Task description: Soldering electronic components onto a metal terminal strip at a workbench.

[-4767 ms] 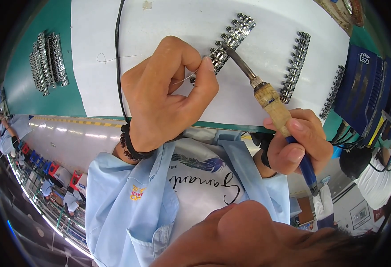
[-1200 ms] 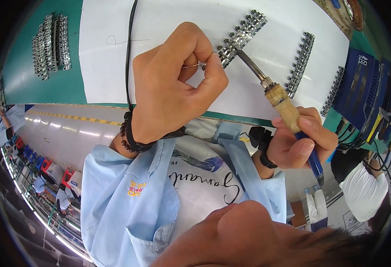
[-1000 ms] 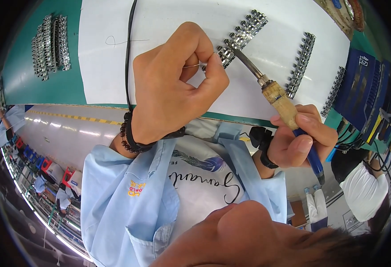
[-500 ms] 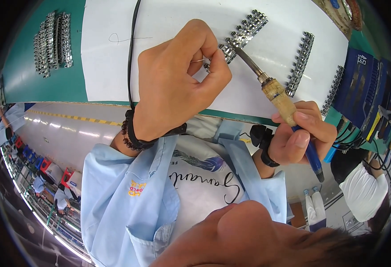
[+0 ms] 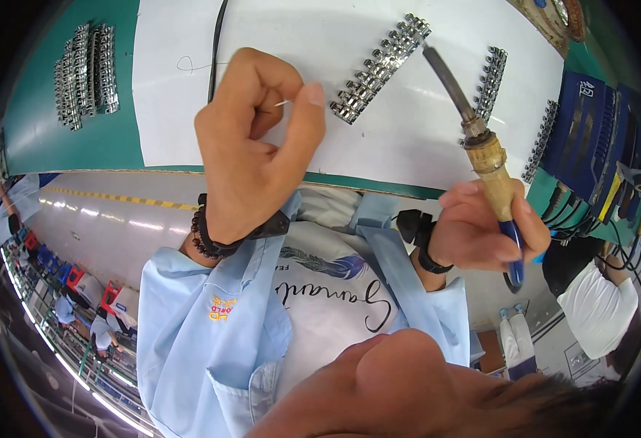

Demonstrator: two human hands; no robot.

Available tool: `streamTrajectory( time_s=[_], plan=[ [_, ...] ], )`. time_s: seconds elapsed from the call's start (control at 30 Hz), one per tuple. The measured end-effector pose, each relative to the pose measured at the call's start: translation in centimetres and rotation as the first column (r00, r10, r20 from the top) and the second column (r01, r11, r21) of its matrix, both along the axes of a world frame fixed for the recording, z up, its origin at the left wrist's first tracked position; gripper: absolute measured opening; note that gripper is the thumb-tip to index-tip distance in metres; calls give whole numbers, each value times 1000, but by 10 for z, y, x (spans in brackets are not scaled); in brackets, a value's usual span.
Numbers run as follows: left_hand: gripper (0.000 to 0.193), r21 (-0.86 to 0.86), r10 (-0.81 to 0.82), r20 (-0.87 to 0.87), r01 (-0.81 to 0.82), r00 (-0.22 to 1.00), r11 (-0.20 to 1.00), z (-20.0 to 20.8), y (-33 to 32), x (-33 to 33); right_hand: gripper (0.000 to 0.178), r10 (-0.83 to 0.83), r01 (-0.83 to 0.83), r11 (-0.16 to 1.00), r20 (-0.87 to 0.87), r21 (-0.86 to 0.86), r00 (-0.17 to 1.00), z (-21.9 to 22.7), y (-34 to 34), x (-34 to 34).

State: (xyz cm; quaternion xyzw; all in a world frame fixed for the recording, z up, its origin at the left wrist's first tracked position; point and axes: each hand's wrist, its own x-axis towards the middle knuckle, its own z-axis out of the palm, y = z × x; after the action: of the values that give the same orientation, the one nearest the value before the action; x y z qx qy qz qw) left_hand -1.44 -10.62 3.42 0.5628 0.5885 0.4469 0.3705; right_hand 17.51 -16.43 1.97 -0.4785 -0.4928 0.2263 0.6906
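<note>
My left hand (image 5: 258,139) is closed, with a short end of thin silvery wire (image 5: 284,103) poking out between thumb and fingers. It hovers left of a slanting strip of small shiny metal parts (image 5: 380,69) on a white sheet. A soldering iron (image 5: 492,164) with a tan and blue handle is in my right hand (image 5: 492,230), its fingers wrapped round the handle. The iron's dark tip is at the strip's far right end; whether they touch I cannot tell.
Two more metal strips lie to the right, one partly behind the iron (image 5: 492,77), one near the blue case (image 5: 582,135). Several strips (image 5: 87,77) sit together on the green mat (image 5: 32,139) at left. A black cord (image 5: 219,36) crosses the white sheet (image 5: 167,131).
My left hand has drawn back leftward from the strip with the wire. The iron's tip has moved from the strip's middle to its far right end.
</note>
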Motion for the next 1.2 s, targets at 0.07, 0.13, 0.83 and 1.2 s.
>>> streamTrajectory(
  time_s=[0.07,0.13,0.83,1.2],
  plan=[
    [16,3,-52,-65,52,997,999,2,-1,0,35,-58,58,998,-13,16,998,-1,2,-5],
    [16,-4,-65,-52,65,997,998,2,2,-2,34,23,-29,999,256,20,966,1,2,-4],
    [18,32,-135,-108,140,985,990,-13,14,-3,33,223,-211,975,286,-74,932,-15,0,5],
    [17,-10,-137,-82,136,987,991,-12,9,-3,31,188,-155,979,298,-128,936,-12,-4,-1]
  ],
)
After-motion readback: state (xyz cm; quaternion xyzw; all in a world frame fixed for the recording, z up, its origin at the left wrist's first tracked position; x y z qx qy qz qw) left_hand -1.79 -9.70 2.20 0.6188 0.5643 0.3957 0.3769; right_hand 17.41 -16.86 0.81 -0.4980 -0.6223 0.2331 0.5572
